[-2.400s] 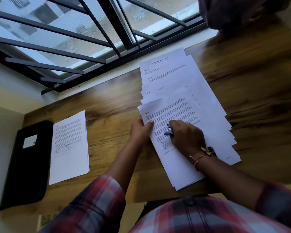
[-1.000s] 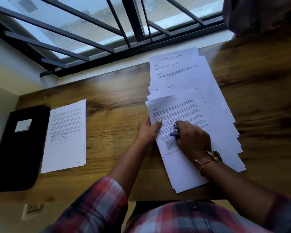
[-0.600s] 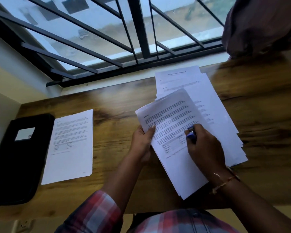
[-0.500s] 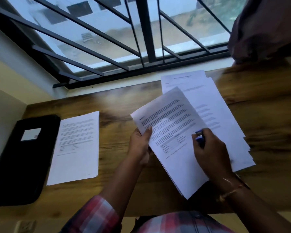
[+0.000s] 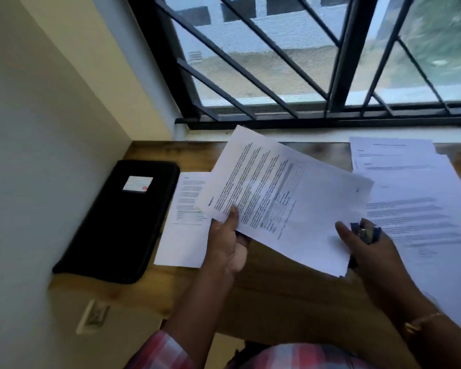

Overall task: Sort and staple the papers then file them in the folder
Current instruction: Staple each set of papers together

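Note:
My left hand (image 5: 228, 242) pinches the near left corner of a set of printed papers (image 5: 285, 198), lifted above the wooden desk (image 5: 277, 294) and turned sideways. My right hand (image 5: 367, 251) grips a small blue stapler (image 5: 365, 232) at the set's right edge. A spread pile of loose papers (image 5: 415, 209) lies on the desk at the right. A separate printed set (image 5: 184, 225) lies flat on the left, partly hidden by the lifted papers. The closed black folder (image 5: 120, 219) lies at the far left against the wall.
The barred window (image 5: 304, 62) runs along the desk's far edge. A cream wall (image 5: 37, 155) closes off the left side, with a wall socket (image 5: 93, 315) below the desk's front edge. Bare wood shows between my forearms.
The top set has come up off the spread pile and swung left, over the set beside the folder. The view has turned left toward the folder.

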Demonstrator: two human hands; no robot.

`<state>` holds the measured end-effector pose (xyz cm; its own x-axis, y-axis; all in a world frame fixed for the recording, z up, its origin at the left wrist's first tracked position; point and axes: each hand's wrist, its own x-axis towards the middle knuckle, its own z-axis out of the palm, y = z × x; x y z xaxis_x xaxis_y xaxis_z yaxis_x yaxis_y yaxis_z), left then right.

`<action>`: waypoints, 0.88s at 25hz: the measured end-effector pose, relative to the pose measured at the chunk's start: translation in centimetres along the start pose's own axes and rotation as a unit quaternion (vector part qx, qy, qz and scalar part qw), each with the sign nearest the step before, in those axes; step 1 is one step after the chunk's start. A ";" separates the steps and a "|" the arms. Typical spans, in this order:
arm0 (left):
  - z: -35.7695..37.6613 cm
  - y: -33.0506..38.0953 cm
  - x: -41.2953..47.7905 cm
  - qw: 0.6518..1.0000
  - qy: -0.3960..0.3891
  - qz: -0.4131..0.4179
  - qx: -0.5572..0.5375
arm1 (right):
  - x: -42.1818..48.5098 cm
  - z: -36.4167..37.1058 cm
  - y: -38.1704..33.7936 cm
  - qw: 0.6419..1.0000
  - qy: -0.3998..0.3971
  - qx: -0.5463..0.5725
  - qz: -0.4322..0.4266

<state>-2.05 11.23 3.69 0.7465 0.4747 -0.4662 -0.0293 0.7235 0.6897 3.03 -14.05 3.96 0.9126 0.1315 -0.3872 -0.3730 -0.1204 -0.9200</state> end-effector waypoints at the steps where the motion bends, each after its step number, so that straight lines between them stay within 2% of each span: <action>1: -0.7 0.5 0.0 1.000 -0.010 -0.001 -0.008 | 0.2 0.7 -0.1 0.999 -0.020 0.026 -0.019; 6: -4.1 2.6 -0.1 0.998 -0.060 -0.019 -0.008 | 0.9 2.7 -1.1 0.992 -0.040 0.033 -0.118; 11: -5.8 5.4 0.4 0.996 -0.085 -0.004 0.020 | 1.2 2.9 -2.0 0.984 -0.031 0.029 -0.172; 15: -6.3 9.3 0.5 0.985 -0.099 0.037 0.139 | 1.7 2.1 -2.6 0.971 -0.023 -0.053 -0.230; 18: -5.9 9.7 1.8 0.952 -0.114 0.059 0.277 | 2.1 2.6 -2.9 0.950 0.019 -0.121 -0.287; 22: -5.4 8.1 2.7 0.942 -0.121 0.091 0.298 | 3.1 2.8 -1.6 0.933 0.090 -0.155 -0.312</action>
<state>-3.84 21.07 4.98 0.8974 0.3832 -0.2188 0.1528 0.1955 0.9687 5.99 -10.73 4.06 0.9594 0.1078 0.2605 0.2819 -0.3569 -0.8906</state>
